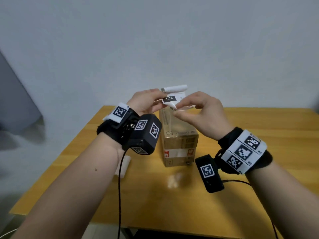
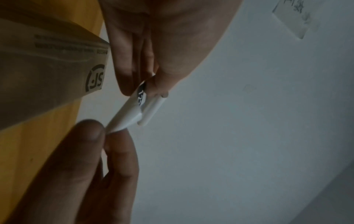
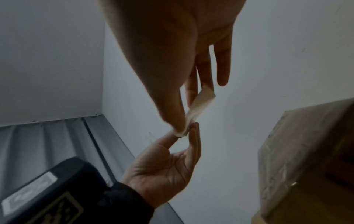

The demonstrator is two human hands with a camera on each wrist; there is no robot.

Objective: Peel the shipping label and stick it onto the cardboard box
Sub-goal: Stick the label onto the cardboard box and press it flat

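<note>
Both hands are raised above the cardboard box (image 1: 179, 140), which stands upright on the yellow wooden table (image 1: 259, 135), a little toward 12 o'clock from the table's middle. The left hand (image 1: 145, 102) pinches the shipping label (image 1: 170, 99) between thumb and fingertips at the label's 9 o'clock edge, next to a black patch printed "122". The right hand (image 1: 198, 112) pinches the label's lower corner at about 5 o'clock, thumb pressed against forefinger; the remaining fingers stretch out loosely. The label hangs in the air between the two hands, clear of the box top and not touching it. Its upper edge, at 12 o'clock, is curled into a small white roll (image 1: 175, 88).

In the left wrist view the white sheet (image 2: 128, 115) bows between the two pinches, with one layer curving apart from another near the rolled edge; which layer is backing and which is sticker I cannot tell. The box's printed round logo (image 2: 95, 78) sits at 9 o'clock of the fingers.

A small white block (image 1: 122, 167) lies on the table at 8 o'clock of the box, well apart from it. Black wrist cameras with checkered marker tags are strapped to both forearms
</note>
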